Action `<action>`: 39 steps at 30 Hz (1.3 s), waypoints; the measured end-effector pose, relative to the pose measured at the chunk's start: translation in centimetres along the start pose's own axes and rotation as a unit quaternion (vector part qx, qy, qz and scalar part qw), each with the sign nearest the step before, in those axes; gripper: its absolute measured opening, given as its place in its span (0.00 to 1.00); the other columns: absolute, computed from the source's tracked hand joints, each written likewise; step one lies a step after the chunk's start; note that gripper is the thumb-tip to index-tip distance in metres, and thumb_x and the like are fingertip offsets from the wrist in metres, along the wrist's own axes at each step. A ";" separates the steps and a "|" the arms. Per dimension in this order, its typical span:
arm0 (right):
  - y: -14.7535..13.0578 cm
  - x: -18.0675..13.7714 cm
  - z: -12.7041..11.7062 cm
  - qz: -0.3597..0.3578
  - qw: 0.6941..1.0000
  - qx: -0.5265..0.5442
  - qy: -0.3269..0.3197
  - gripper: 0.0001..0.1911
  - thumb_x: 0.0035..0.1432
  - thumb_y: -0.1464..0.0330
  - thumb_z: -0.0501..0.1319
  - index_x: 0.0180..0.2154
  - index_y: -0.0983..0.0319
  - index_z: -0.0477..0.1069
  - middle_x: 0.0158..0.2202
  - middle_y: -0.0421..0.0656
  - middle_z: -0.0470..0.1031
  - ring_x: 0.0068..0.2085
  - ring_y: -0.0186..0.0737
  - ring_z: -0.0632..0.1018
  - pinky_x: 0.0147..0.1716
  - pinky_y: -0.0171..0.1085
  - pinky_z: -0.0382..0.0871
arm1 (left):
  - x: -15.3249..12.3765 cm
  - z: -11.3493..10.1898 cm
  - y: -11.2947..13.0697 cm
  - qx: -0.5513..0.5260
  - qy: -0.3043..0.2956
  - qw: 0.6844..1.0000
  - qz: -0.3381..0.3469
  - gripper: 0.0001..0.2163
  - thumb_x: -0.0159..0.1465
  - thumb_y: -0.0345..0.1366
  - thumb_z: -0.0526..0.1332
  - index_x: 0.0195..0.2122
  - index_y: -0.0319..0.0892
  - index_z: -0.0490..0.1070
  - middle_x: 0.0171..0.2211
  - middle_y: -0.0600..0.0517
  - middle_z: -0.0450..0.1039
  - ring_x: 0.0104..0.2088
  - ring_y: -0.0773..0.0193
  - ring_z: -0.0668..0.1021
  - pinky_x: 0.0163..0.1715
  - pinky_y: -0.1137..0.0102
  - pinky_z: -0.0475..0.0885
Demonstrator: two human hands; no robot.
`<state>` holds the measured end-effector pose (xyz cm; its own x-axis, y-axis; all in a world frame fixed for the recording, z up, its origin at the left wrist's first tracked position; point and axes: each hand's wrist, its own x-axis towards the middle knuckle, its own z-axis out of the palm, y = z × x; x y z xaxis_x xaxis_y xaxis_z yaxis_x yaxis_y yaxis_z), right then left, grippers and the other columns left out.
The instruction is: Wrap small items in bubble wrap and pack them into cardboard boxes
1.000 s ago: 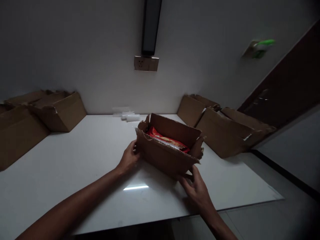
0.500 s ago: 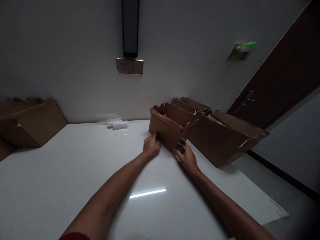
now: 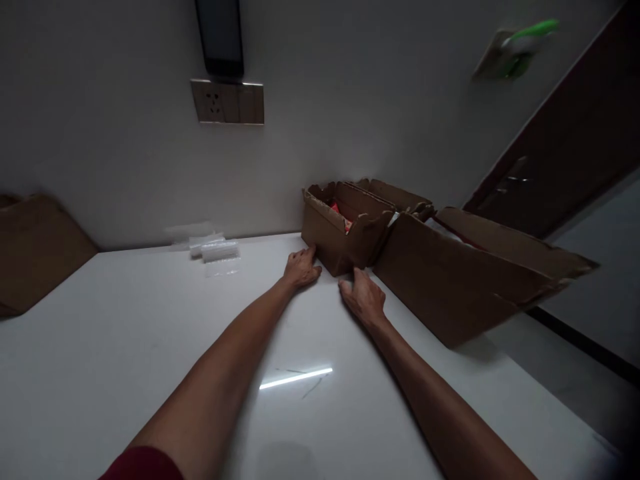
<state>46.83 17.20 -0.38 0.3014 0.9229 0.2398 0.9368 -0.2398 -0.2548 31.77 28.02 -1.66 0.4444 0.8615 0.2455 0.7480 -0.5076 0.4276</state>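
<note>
1. Cardboard makes up the small open box [image 3: 345,230] that sits far out on the white table [image 3: 125,333], close to the wall. It is right in front of both hands, a little to the right of the middle.
2. Left hand [image 3: 301,267] lies flat with its fingers loose and open, and the fingertips touch the bottom left corner of the small open box. It pinches nothing.
3. Right hand [image 3: 364,299] also lies open on the table, with its fingertips at the bottom front corner of the box. I cannot tell if they really touch it or are just beside it.
4. Both arms are stretched far out. Both hands are about as near to the box as each other, one on each side of its near corner.
5. Long side of the box runs from the near right to the far left, at a slant to the arms.
6. Something red [image 3: 345,223] peeks out of the top of the box. It is too dark to tell what it is.
7. Counting boxes: one small open box at the hands, one big box [image 3: 450,280] touching its right side, one more box [image 3: 395,195] behind, and one box [image 3: 35,247] far off on the left.
8. Counting other things: some clear plastic rolls [image 3: 213,250] lie by the wall, well apart from the hands. I cannot count them.
</note>
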 end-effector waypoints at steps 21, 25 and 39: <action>-3.4 -8.1 2.1 -0.377 0.921 -0.041 0.089 0.21 0.61 0.59 0.49 0.44 0.60 0.76 0.51 0.57 0.77 0.49 0.61 0.77 0.36 0.53 0.70 | -34.2 -11.7 0.7 0.059 -0.080 0.982 0.158 0.26 0.69 0.51 0.50 0.65 0.46 0.58 0.67 0.46 0.57 0.68 0.50 0.57 0.65 0.56 0.52; -8.1 -14.4 3.5 -0.449 0.890 0.026 0.070 0.23 0.62 0.58 0.50 0.52 0.59 0.73 0.56 0.52 0.75 0.56 0.58 0.74 0.44 0.54 0.70 | -38.0 -18.4 -6.5 0.094 0.002 0.995 0.018 0.20 0.59 0.41 0.64 0.54 0.49 0.71 0.61 0.46 0.68 0.61 0.48 0.69 0.61 0.57 0.60; -17.6 -19.7 2.6 -0.511 0.855 0.077 -0.052 0.21 0.65 0.61 0.53 0.57 0.55 0.73 0.60 0.46 0.71 0.58 0.54 0.73 0.51 0.53 0.70 | -30.7 -38.4 -24.8 0.188 0.289 0.845 -0.409 0.17 0.68 0.41 0.60 0.54 0.40 0.68 0.53 0.45 0.70 0.49 0.55 0.76 0.49 0.54 0.74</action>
<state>23.98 4.00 -3.07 -0.6843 0.6508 0.3288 0.6652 0.7419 -0.0843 -19.39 14.37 13.63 -0.5305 0.7290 0.4327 0.8405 0.3862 0.3799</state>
